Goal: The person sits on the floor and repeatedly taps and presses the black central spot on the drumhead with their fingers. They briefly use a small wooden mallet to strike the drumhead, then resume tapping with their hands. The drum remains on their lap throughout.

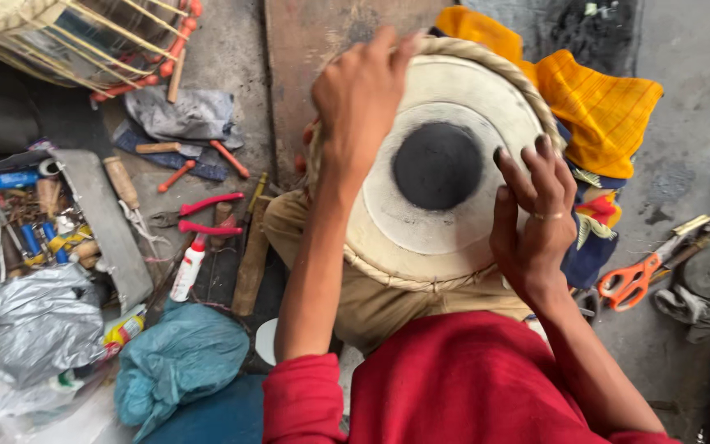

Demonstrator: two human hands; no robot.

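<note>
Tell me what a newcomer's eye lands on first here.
The round drum with its pale skin and black centre patch fills the middle of the view, resting on the person's lap. The left hand grips its far rim, and the right hand lies with its fingers on the skin beside the patch. Next come the orange cloth behind the drum and the orange-handled scissors on the floor at right.

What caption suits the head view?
Left hand grips drum's rim; right hand presses its skin beside the black spot.
</note>
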